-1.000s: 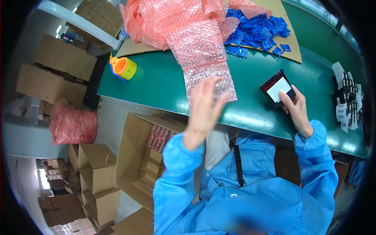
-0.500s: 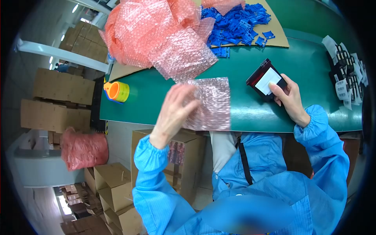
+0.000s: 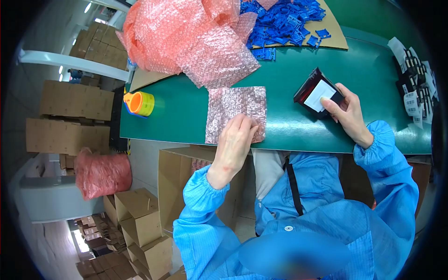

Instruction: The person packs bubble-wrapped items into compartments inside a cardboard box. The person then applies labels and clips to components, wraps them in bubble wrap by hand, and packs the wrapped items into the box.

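My left hand (image 3: 235, 140) rests on a small pinkish bubble-wrap bag (image 3: 224, 105) lying flat at the table's front edge. Its fingers are bent and drawn together on the bag's lower right part; the fingertips are partly hidden. In my right hand (image 3: 350, 112) is a black cartridge (image 3: 305, 88) with a white label, held above the table to the right of the bag. The thumb presses on the label while the other fingers wrap behind it.
A heap of pink bubble wrap (image 3: 186, 42) and many blue plastic clips (image 3: 284, 25) lie on cardboard at the back. A yellow tape roll (image 3: 146, 103) stands left. Black cartridges with white labels (image 3: 413, 88) line the right end. Cardboard boxes (image 3: 137, 205) stand on the floor.
My left hand has moved right and down onto the bubble-wrap bag, its fingers drawing together. The bag now lies a bit further left. My right hand still holds the cartridge in nearly the same place.
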`<act>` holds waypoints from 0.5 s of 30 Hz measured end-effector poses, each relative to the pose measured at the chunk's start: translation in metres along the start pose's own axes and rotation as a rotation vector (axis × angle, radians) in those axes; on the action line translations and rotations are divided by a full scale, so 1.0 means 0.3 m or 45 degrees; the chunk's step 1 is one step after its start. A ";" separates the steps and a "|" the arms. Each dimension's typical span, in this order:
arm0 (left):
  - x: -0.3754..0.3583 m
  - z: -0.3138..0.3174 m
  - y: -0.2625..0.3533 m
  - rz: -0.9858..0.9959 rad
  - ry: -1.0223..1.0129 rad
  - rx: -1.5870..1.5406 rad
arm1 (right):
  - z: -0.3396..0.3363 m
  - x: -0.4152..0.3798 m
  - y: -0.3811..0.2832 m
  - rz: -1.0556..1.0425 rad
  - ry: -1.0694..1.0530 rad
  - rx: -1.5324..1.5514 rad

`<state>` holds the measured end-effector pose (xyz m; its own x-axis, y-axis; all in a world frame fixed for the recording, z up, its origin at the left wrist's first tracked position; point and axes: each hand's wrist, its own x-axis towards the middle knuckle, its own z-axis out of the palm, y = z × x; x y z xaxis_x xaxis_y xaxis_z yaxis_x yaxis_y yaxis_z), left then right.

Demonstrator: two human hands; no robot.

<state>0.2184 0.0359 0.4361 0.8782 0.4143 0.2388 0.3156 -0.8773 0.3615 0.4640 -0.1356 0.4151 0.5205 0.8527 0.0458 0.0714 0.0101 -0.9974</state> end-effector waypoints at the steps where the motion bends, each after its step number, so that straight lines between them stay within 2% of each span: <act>1: -0.003 0.002 -0.008 -0.027 0.041 -0.122 | 0.003 0.001 0.000 -0.005 0.005 -0.003; 3: -0.007 0.002 -0.001 -0.044 0.086 -0.242 | 0.016 0.006 -0.006 -0.023 0.012 0.024; 6: -0.003 0.030 0.061 -0.226 0.217 -0.509 | 0.054 0.019 -0.068 0.150 -0.025 0.096; 8: 0.003 0.059 0.101 -0.191 0.334 -0.503 | 0.079 0.031 -0.091 0.195 -0.132 0.115; 9: 0.003 0.071 0.118 -0.198 0.441 -0.506 | 0.091 0.041 -0.109 0.161 -0.193 0.049; 10: 0.002 0.072 0.130 -0.182 0.446 -0.509 | 0.095 0.052 -0.128 0.202 -0.315 -0.018; 12: 0.002 0.069 0.145 -0.178 0.632 -0.463 | 0.090 0.075 -0.151 0.283 -0.532 -0.235; 13: 0.001 0.076 0.143 -0.127 0.682 -0.449 | 0.093 0.079 -0.159 0.276 -0.528 -0.243; 15: 0.006 0.067 0.156 -0.072 0.661 -0.430 | 0.104 0.086 -0.174 0.387 -0.619 -0.233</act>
<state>0.2418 -0.0093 0.4354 0.5473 0.5959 0.5876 0.1510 -0.7609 0.6310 0.4471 -0.0979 0.4664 0.0948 0.9449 -0.3135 0.1481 -0.3248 -0.9341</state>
